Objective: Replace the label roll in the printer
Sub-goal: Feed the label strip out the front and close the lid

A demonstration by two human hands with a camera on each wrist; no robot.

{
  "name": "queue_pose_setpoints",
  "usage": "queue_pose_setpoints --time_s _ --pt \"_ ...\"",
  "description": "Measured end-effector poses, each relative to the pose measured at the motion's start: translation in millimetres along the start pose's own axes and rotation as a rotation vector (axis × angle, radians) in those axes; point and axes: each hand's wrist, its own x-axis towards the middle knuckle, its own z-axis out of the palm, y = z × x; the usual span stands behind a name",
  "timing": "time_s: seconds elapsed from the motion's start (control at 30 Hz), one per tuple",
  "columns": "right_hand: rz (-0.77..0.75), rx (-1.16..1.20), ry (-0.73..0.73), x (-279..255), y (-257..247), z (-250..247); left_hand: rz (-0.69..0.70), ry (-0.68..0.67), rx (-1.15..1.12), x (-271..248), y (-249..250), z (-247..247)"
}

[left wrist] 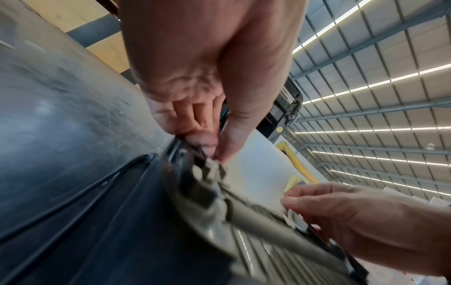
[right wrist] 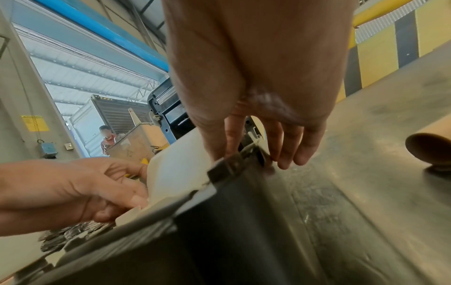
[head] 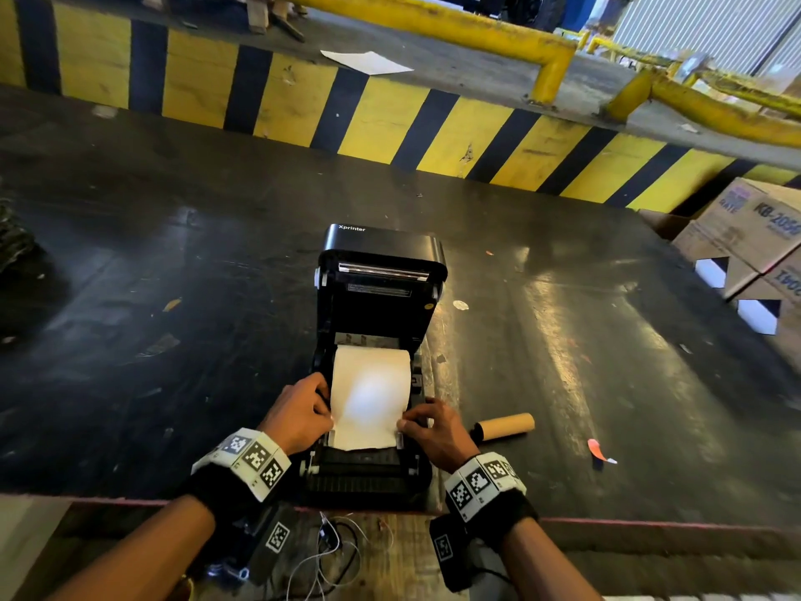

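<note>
Hands of a person work at a black label printer [head: 372, 383] that sits on a dark, scuffed table [head: 173, 297] near its front edge. Its lid [head: 381, 271], marked "Xprinter", is swung up and back, standing open on the far side. Inside the open bay lies a white label roll [head: 370, 366], and a loose strip of its paper runs toward the near side, over the front of the machine. The left hand [head: 299, 416] is at the left edge of that strip, thumb and curled fingers pinching the paper next to the grey guide there; the left wrist view shows the thumb tip pressed on the paper's edge. The right hand [head: 433, 431] is at the right edge of the strip, its thumb and forefinger pinching the paper by the guide, while its other fingers hang loosely over the printer's right side. The two hands are apart, one at each side of the paper. Just right of the printer, lying on its side on the table, is a bare brown cardboard core [head: 505, 425]. Farther right lies a small red scrap [head: 598, 451]. Cardboard boxes [head: 754, 236] are stacked at the far right edge of the table. Beyond the table runs a yellow and black striped barrier [head: 303, 101].
</note>
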Motion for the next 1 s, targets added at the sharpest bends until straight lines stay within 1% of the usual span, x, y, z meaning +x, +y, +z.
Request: queue_pose_setpoints --time_s 0.07,0.17,0.23,0.27,0.33,0.4,0.43,0.47,0.5,0.57,0.6,0.63,0.67,0.7,0.77,0.8,0.83,0.9,1.0 --pt "-0.008 -0.004 0.009 -1.4 -2.1 0.6 -0.015 -0.029 -0.024 2.2 1.3 -2.1" --pt "-0.009 -0.043 -0.031 -0.3 -4.1 -2.4 -0.015 0.044 -0.078 1.4 1.3 0.2" --pt "0.008 -0.01 -0.034 1.4 -3.9 -5.2 0.008 0.079 -0.098 -0.9 -1.1 2.4" --pt "0.015 0.012 -0.021 2.1 -4.7 -6.1 0.017 0.073 -0.094 -1.7 -1.9 2.1" --pt "0.026 0.041 0.017 2.4 -4.4 -4.8 0.022 0.018 -0.058 -1.6 -2.7 -0.6" --pt "0.021 0.029 0.035 1.2 -3.1 -1.5 0.03 -0.037 -0.026 -1.9 -1.3 -4.1" --pt "0.014 0.014 0.037 0.5 -3.0 0.2 0.035 -0.042 -0.023 -2.3 -1.0 -5.1" --pt "0.013 -0.003 0.042 -0.3 -2.2 1.6 0.041 -0.027 -0.021 -4.0 -0.1 -5.4" --pt "0.018 -0.023 0.052 -2.3 -1.7 2.7 0.054 0.015 -0.007 -7.1 0.5 -5.1" --pt "0.01 -0.092 0.124 -7.8 -0.4 3.2 0.135 0.14 0.057 -16.3 3.5 -5.4" --pt "-0.014 -0.131 0.195 -11.3 0.0 3.4 0.204 0.163 0.082 -21.8 5.7 -5.7" --pt "-0.059 -0.162 0.268 -14.7 -0.4 3.2 0.281 0.144 0.1 -26.3 8.7 -6.0" --pt "-0.131 -0.179 0.311 -18.8 -3.0 3.1 0.343 0.089 0.128 -30.4 10.1 -5.3" --pt "-0.217 -0.193 0.293 -22.2 -5.4 3.5 0.39 0.01 0.191 -32.3 10.9 -3.9" --pt "-0.398 -0.288 0.118 -29.2 -10.3 7.8 0.442 -0.131 0.397 -33.5 9.7 0.9" --pt "-0.466 -0.363 0.035 -31.4 -11.2 11.0 0.442 -0.178 0.482 -32.9 8.7 3.4" --pt "-0.51 -0.429 -0.019 -33.6 -11.8 13.7 0.434 -0.207 0.544 -32.3 8.2 5.6" --pt "-0.555 -0.513 -0.049 -33.7 -11.3 14.8 0.435 -0.224 0.644 -32.6 9.3 7.9" --pt "-0.66 -0.678 -0.04 -32.8 -12.3 13.1 0.473 -0.244 0.775 -34.4 14.2 9.6"
